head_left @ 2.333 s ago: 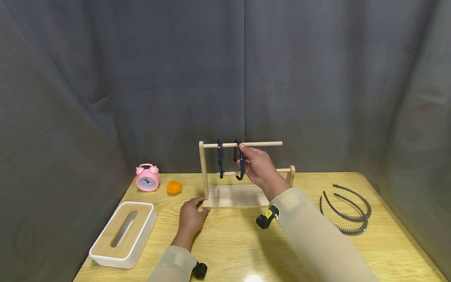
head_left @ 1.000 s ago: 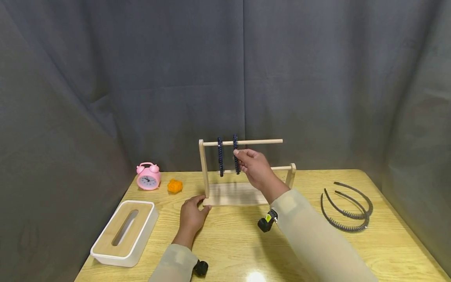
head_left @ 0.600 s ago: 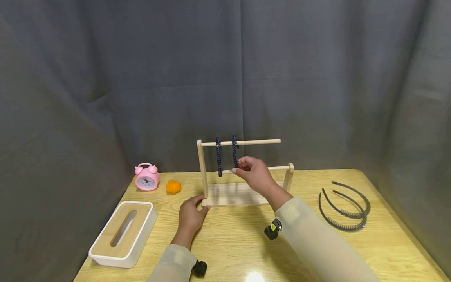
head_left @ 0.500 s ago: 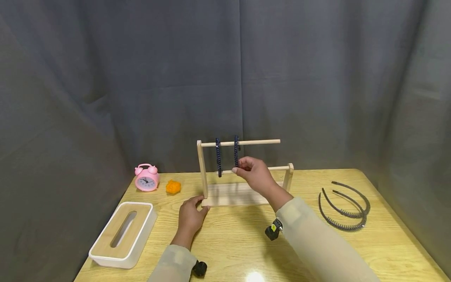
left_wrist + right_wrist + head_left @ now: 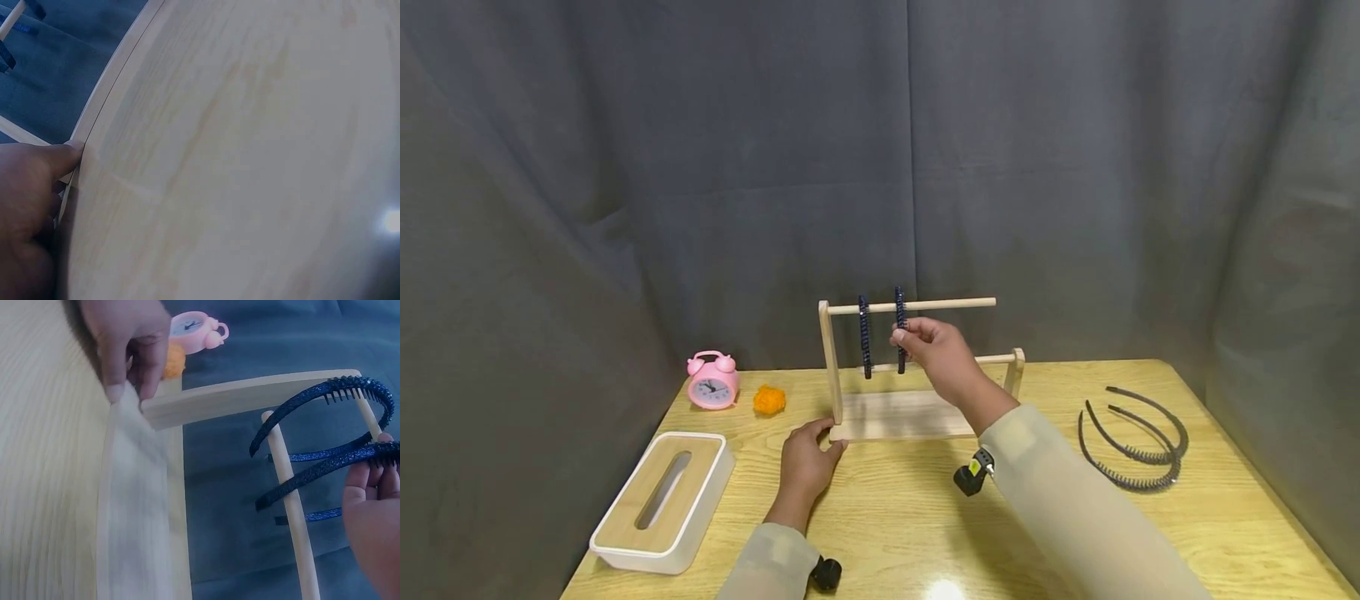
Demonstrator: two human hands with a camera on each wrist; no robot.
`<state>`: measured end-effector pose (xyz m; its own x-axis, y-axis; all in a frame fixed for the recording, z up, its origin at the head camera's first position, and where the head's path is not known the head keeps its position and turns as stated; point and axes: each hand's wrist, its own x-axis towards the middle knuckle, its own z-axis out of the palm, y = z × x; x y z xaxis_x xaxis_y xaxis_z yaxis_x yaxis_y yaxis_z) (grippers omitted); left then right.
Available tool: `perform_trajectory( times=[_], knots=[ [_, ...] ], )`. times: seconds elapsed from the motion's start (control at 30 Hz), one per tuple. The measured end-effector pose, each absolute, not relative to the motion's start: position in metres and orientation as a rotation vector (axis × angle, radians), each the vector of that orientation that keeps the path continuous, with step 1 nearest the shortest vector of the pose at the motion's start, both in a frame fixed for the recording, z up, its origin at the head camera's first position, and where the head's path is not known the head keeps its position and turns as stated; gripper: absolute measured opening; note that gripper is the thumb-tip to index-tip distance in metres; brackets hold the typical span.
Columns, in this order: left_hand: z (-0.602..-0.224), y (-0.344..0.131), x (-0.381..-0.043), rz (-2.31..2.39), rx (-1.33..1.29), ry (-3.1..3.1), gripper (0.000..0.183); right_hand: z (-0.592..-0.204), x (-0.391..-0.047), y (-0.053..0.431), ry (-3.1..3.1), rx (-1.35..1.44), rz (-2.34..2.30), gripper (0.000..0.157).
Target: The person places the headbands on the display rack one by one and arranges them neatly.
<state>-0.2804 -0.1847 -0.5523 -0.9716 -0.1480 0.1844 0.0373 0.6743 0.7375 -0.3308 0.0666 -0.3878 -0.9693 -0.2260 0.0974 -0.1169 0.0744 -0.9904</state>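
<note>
A pale wooden rack [image 5: 898,417] with an upper and a lower rod stands at the table's middle. My left hand [image 5: 805,462] holds the left corner of its base, thumb along the front edge; the left wrist view shows the thumb [image 5: 65,157] on that edge. Over the upper rod hangs a dark blue toothed headband [image 5: 865,337], near the left post. To its right is a second such headband [image 5: 900,302], pinched between thumb and fingers of my right hand [image 5: 949,362]. In the right wrist view, the ends of this headband [image 5: 312,477] straddle the lower rod [image 5: 292,487].
More dark headbands [image 5: 1138,458] lie overlapping on the table at right. A white tissue box with a wooden lid [image 5: 658,496] sits at left. Behind it are a pink alarm clock [image 5: 713,383] and an orange fluffy ball [image 5: 769,400]. Grey curtains [image 5: 880,167] enclose the table.
The second headband has shifted left along the upper rod and now hangs straighter. My right hand went down to its lower part, then back up to its middle. My left hand stayed put.
</note>
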Motion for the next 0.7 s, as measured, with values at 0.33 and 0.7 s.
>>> perform_trajectory(
  times=[0.33, 0.7],
  knots=[
    [-0.5537, -0.184, -0.2792, -1.166, 0.076, -2.666, 0.045, -0.3923, -0.332, 0.0645, 2.018, -0.286, -2.216, 0.023],
    [-0.5528, -0.1854, -0.2765, -1.189, 0.089, -2.669, 0.045, -0.3965, -0.3359, 0.0619, 2.009, -0.303, -2.189, 0.027]
  ],
)
